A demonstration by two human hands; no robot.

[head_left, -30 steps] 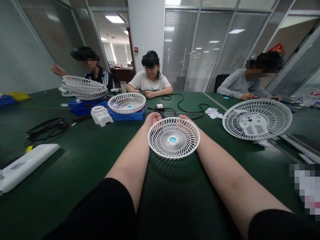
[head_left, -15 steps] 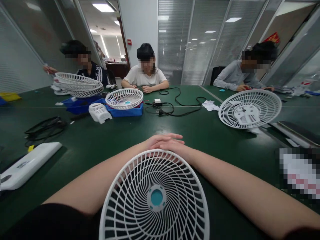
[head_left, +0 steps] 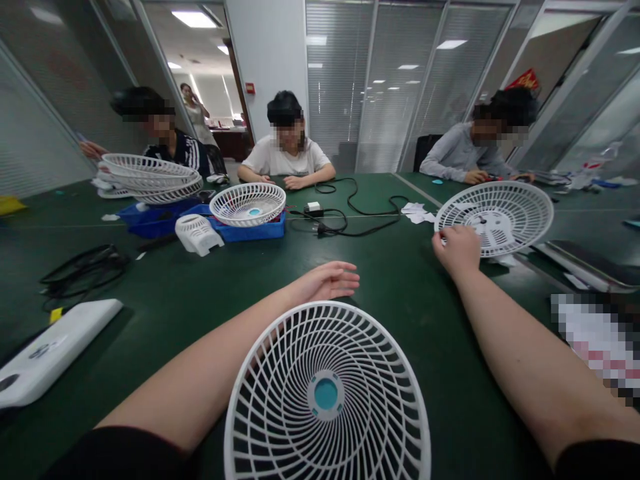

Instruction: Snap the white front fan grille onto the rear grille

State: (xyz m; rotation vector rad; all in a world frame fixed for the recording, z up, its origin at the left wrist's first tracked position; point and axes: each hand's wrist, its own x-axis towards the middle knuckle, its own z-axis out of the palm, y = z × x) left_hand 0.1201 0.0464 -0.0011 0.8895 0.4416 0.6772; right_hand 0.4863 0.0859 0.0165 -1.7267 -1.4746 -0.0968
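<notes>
A round white fan grille (head_left: pixel 326 353) with a blue centre disc stands tilted in front of me, close to my body. Behind its upper rim, my left hand (head_left: pixel 333 280) rests open above the green table, fingers stretched out to the right and holding nothing. My right hand (head_left: pixel 457 250) reaches forward to the right, its fingers curled at the near left rim of a second white fan grille (head_left: pixel 520 200), which has a motor mount plate at its middle. The hand covers part of that rim, and its fingertips are partly hidden.
A third fan grille (head_left: pixel 247 203) lies on a blue bin (head_left: pixel 253 231), beside a white plastic housing (head_left: pixel 197 233). Stacked grilles (head_left: pixel 155 177) stand far left. Black cables (head_left: pixel 360 230) cross the green table (head_left: pixel 380 287). A white device (head_left: pixel 60 347) lies left. Several people sit opposite.
My right hand has left my left hand and moved right and forward to the second fan grille. The left hand stays almost in place. The view has shifted slightly.
</notes>
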